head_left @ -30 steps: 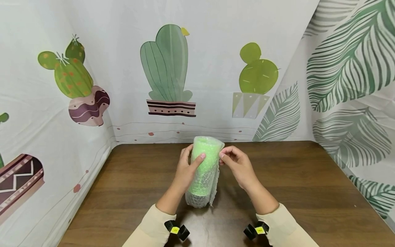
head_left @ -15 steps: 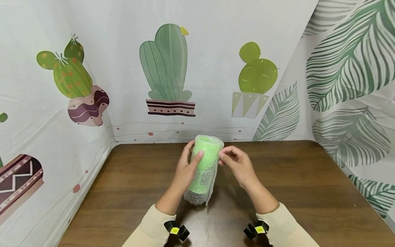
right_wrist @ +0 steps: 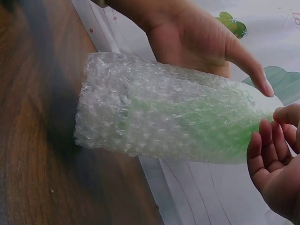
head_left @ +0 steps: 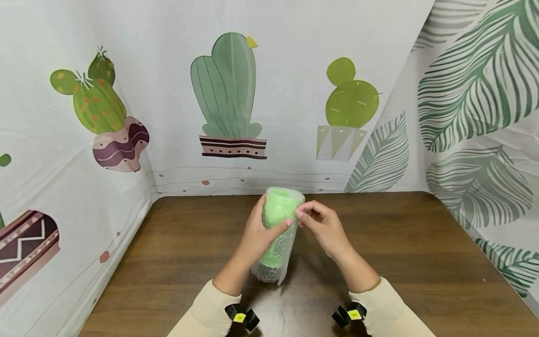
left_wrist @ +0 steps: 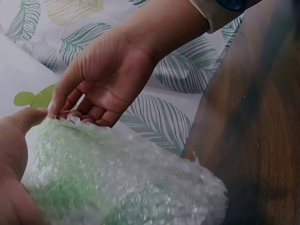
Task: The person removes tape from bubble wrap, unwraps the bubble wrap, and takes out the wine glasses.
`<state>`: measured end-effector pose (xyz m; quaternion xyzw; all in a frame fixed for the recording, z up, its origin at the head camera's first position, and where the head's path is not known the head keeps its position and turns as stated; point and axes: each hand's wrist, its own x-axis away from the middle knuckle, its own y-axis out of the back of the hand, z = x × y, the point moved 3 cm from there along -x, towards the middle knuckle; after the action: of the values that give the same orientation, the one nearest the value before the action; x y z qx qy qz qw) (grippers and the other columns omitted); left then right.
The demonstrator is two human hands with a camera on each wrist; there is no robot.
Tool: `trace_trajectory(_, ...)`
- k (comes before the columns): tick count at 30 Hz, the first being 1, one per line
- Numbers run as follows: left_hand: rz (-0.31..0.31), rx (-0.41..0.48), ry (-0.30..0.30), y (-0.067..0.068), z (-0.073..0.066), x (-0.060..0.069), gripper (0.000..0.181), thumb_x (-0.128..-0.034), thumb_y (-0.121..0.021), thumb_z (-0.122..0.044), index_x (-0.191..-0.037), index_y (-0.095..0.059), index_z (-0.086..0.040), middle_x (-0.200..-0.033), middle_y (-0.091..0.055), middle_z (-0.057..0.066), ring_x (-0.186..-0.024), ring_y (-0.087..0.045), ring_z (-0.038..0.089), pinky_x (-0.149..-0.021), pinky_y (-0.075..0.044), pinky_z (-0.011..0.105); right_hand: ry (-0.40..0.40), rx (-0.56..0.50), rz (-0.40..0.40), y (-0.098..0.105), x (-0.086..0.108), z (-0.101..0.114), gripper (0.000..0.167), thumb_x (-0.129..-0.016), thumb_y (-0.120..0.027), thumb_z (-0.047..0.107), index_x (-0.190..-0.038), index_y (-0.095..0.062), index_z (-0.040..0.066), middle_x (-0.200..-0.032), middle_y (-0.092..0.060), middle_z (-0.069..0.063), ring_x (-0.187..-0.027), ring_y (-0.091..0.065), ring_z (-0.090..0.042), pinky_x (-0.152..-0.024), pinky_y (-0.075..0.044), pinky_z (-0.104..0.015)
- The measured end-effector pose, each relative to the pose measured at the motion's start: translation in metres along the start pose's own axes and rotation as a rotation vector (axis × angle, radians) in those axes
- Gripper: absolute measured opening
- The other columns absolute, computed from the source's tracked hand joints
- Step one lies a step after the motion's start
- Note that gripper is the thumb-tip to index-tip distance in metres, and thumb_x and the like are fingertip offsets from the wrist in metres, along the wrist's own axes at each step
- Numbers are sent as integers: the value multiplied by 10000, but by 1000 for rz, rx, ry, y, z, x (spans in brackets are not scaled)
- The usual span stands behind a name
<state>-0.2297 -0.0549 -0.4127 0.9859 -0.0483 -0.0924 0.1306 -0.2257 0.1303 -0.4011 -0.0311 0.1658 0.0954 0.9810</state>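
Observation:
A green cylinder (head_left: pixel 279 202) stands slightly tilted over the table, wrapped in clear bubble wrap (head_left: pixel 269 274). My left hand (head_left: pixel 258 235) grips it from the left, its thumb lying across the front and the other fingers mostly hidden behind. On the right side, near the top, my right hand (head_left: pixel 323 226) pinches the wrap's edge between thumb and index finger. In the right wrist view, the bubble wrap (right_wrist: pixel 154 110) reaches past the cylinder's lower end. The left wrist view shows the right hand's (left_wrist: pixel 110 70) fingertips at the wrap's edge, close to the left thumb.
The brown wooden table (head_left: pixel 189 243) lies under both arms. Behind it hangs a white cloth backdrop (head_left: pixel 290 93) printed with cacti and leaves. Each wrist carries a small black camera, the left camera (head_left: pixel 242 317) and the right camera (head_left: pixel 348 314).
The left thumb has slid right across the front of the cylinder. The wrap's loose edge now lies closer around it. The cylinder rose a little, then sank; the right hand moved slightly left.

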Motion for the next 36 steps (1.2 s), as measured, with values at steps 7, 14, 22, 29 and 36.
trace_trajectory(7,-29,-87,-12,-3,-3,3,1140,-761,-839,-520,-1620,-111,-345,-1609,-315,42,-1285,-504,283,-978,-507,487,-12,8,33,-3,2,0,201,-961,-667,65,-1040,-619,-112,-900,-624,59,-802,-601,-67,-770,-578,-241)
trace_trajectory(14,-49,-119,-20,-4,-2,4,1136,-762,-844,-504,-1619,-119,-335,-1580,-339,59,-1271,-506,289,-982,-502,491,1,22,56,-5,3,1,173,-960,-660,48,-1026,-626,-109,-888,-623,65,-823,-602,-56,-782,-577,-229)
trace_trajectory(22,-60,-129,-35,-3,-1,4,1048,-820,-800,-475,-1621,-153,-277,-1596,-342,59,-1333,-479,281,-1058,-462,523,6,52,71,-5,3,2,143,-957,-656,41,-1010,-640,-91,-899,-644,62,-823,-619,-131,-772,-570,-253)
trace_trajectory(29,-37,-99,-54,-3,2,3,970,-843,-775,-462,-1606,-200,-293,-1550,-406,20,-1276,-522,253,-1012,-497,487,5,86,76,-5,3,1,112,-962,-650,49,-984,-647,-61,-885,-648,18,-795,-612,-152,-747,-552,-260)
trace_trajectory(36,-17,-65,-43,-3,1,2,915,-848,-766,-465,-1581,-231,-353,-1456,-483,16,-1155,-586,252,-888,-552,410,3,116,73,-5,2,4,91,-962,-649,52,-971,-642,-38,-819,-600,27,-773,-590,-219,-712,-515,-239)
